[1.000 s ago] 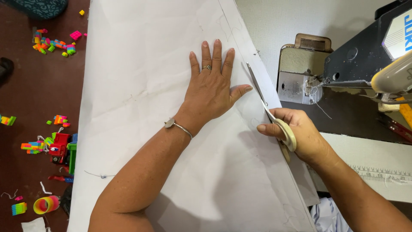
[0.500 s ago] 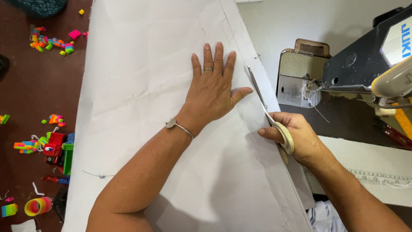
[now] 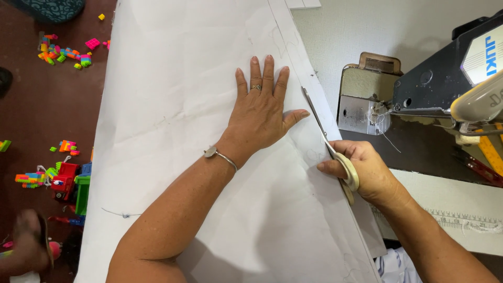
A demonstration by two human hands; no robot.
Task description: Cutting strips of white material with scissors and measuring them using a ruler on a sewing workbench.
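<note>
A large sheet of white fabric (image 3: 173, 115) lies spread over the table, with a long narrow strip (image 3: 309, 89) along its right edge. My left hand (image 3: 260, 111) presses flat on the fabric, fingers spread, a ring on one finger and a bangle at the wrist. My right hand (image 3: 361, 170) grips scissors (image 3: 330, 147) with cream handles. Their blades point away from me along the fabric's right side, just right of my left thumb.
A sewing machine (image 3: 450, 89) stands at the right on the table, with a measuring tape (image 3: 461, 222) in front of it. Coloured toy bricks (image 3: 63, 50) and a toy truck (image 3: 70, 181) lie on the dark red floor at the left. Another person's blurred hand (image 3: 23, 246) shows at lower left.
The scissors and my right hand have crept slightly forward along the fabric's right edge. My left hand stays flat in place. A blurred hand has appeared at lower left.
</note>
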